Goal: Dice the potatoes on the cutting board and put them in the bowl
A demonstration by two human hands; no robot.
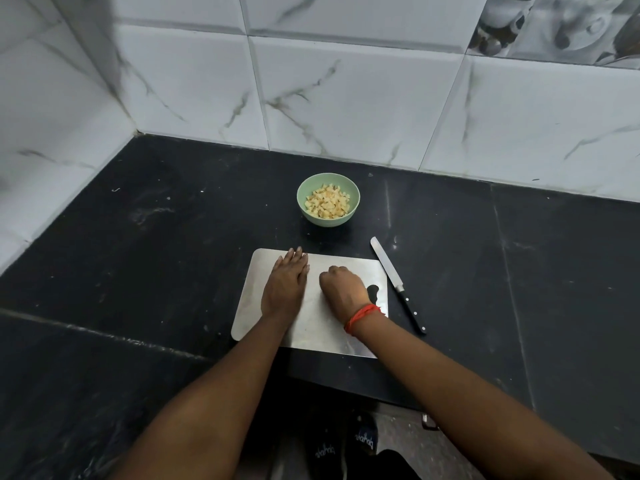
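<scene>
A pale green bowl (353, 197) stands on the black counter beyond the board and holds a heap of diced potato (327, 204). The steel cutting board (249, 306) lies in front of it, and no potato shows on its bare parts. My left hand (285, 287) rests flat on the board's left half, fingers straight and together, palm down. My right hand (343, 287) sits on the board's middle with the fingers curled under; whether anything is inside them is hidden. A red thread is around that wrist. The knife (396, 280) lies on the counter just right of the board, blade pointing away.
The black stone counter (156, 254) runs to white marble-look wall tiles at the back and on the left. The counter's front edge is just behind the board's near side, with the floor and dark footwear below.
</scene>
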